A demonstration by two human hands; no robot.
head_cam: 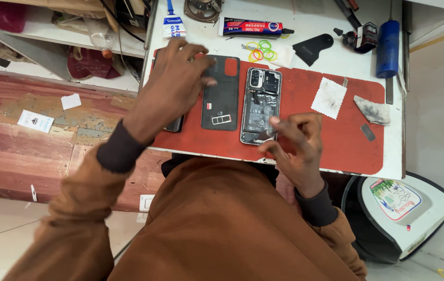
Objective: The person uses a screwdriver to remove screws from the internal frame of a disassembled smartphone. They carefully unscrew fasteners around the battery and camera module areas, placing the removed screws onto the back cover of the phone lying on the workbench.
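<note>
Red mat (357,151) on white bench: one open phone (260,106), one back cover (221,93). Right hand (297,143) pinches tool (269,131) at phone's lower end. Left hand (172,86) spread open, touching cover.

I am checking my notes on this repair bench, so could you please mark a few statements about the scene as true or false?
1. The opened phone lies on the red mat. True.
2. The right hand holds a slim tool at the phone's lower end. True.
3. The left hand is lifting the blue cylinder. False: it rests by the dark back cover; the cylinder stands untouched at the far right.
4. The coloured rubber bands lie on the floor. False: they lie on the white tabletop.
5. The glue tube lies beyond the mat. True.
</note>
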